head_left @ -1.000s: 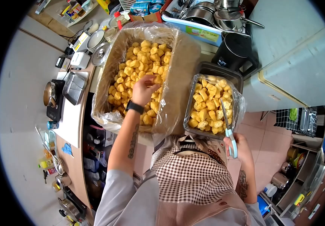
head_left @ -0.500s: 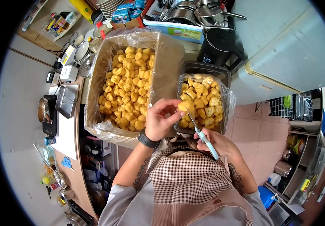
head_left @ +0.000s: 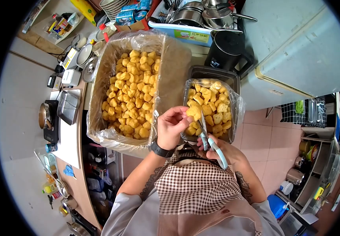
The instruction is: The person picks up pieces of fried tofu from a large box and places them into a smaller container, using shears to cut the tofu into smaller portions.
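My left hand (head_left: 170, 128), a dark watch on its wrist, pinches a golden fried tofu puff (head_left: 194, 113) between thumb and fingertips. Scissors (head_left: 217, 152) with pale blue handles are in my right hand (head_left: 230, 153), their loops spread and the blades parted. The blade tips reach the right side of the puff. Below it sits a dark tray (head_left: 233, 76) lined with clear plastic and filled with cut tofu puffs (head_left: 217, 117), some showing their spongy insides. To the left, a big plastic-lined cardboard box (head_left: 174, 74) holds many whole tofu puffs (head_left: 132, 92).
Behind the tray stands a black kettle (head_left: 226, 49), close to a pale fridge (head_left: 296, 47). A blue-rimmed rack (head_left: 180, 35) carries steel pots at the back. On the left counter are a metal pan (head_left: 68, 106) and a white sheet (head_left: 68, 145).
The scissors have opened: their handle loops, together before, are now spread apart. The puff has turned slightly in my left hand, and both hands stay over the tray's near left part.
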`<action>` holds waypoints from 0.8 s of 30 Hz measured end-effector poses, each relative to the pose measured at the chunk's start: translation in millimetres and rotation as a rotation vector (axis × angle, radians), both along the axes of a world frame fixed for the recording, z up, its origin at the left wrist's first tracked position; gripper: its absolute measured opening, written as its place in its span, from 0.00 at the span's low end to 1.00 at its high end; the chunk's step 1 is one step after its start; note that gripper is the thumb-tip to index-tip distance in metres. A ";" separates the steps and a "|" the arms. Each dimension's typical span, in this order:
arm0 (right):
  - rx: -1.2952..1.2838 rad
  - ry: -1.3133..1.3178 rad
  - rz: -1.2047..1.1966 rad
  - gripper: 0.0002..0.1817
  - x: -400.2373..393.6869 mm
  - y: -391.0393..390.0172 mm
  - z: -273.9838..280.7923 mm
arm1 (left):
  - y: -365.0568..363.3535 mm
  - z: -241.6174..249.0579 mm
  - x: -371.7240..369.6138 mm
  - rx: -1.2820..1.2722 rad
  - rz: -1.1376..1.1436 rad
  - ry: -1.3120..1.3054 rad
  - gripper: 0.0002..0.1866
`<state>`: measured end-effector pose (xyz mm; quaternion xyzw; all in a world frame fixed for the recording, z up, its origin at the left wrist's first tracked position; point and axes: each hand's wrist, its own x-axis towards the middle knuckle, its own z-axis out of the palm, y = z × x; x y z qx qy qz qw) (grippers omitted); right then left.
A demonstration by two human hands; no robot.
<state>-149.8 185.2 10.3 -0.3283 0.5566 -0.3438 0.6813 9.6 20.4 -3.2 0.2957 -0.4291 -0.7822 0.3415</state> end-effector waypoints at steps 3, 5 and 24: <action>-0.065 0.122 0.115 0.36 -4.8 -1.4 -1.4 | 0.2 -1.3 4.1 0.134 -0.065 0.074 0.14; -0.069 0.164 0.128 0.38 -3.5 -3.5 4.5 | 2.1 -2.3 5.0 0.146 -0.073 0.074 0.13; -0.096 0.239 0.118 0.39 -3.4 -5.5 3.1 | 5.7 8.8 5.7 0.363 -0.096 0.175 0.07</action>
